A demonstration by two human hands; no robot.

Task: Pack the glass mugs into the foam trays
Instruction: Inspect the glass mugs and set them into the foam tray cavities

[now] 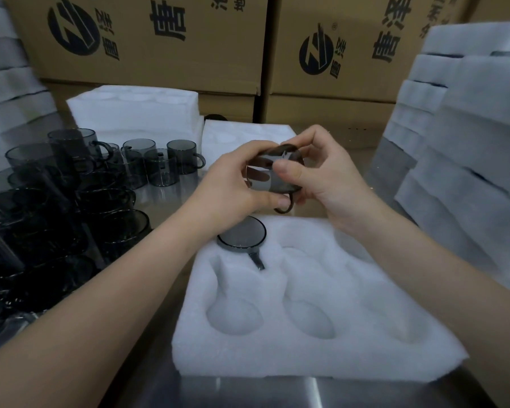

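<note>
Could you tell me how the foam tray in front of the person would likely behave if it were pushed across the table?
The foam tray looks light for its bulk, so it would probably slide easily on the smooth metal table. With only one mug seated in it, little weighs it down. Its soft edges would likely dent under fingers.

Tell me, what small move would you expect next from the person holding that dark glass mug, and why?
Probably lowering the mug into an empty pocket beside the one already filled. Both hands, left and right, hold it above the foam tray. One mug already sits in the far left pocket, and the other pockets in view look empty, so the neighbouring middle pocket seems the likely spot.
</note>
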